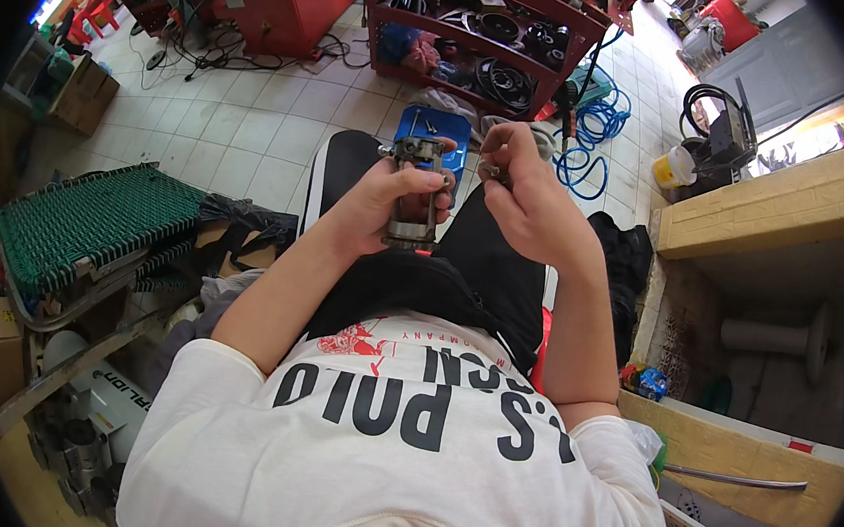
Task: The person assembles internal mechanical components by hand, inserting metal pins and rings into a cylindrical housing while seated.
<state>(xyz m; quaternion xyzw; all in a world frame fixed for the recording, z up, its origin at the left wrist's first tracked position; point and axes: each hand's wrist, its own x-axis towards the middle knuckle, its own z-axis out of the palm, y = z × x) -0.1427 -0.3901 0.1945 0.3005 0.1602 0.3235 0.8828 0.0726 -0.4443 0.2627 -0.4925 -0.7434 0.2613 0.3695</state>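
Observation:
Over my lap, my left hand (380,198) is wrapped round an open-framed metal housing (409,233). The part stands roughly upright, with a ring at its lower end and a bracket-like top. My left thumb lies across its side. A short way to the right, my right hand (533,198) is raised with its fingers curled together in a pinch. A small greyish glint shows at those fingertips, too small to name. Behind the housing, a blue tray (455,126) with a few small metal pieces lies low between my knees, partly hidden by my left hand.
A red tool cart (375,54) with parts on its shelves stands ahead. Blue hose (603,119) coils on the tiled floor (244,122) to its right. At left is a green woven folding bed (104,221); at right, a yellowish wooden frame (768,208).

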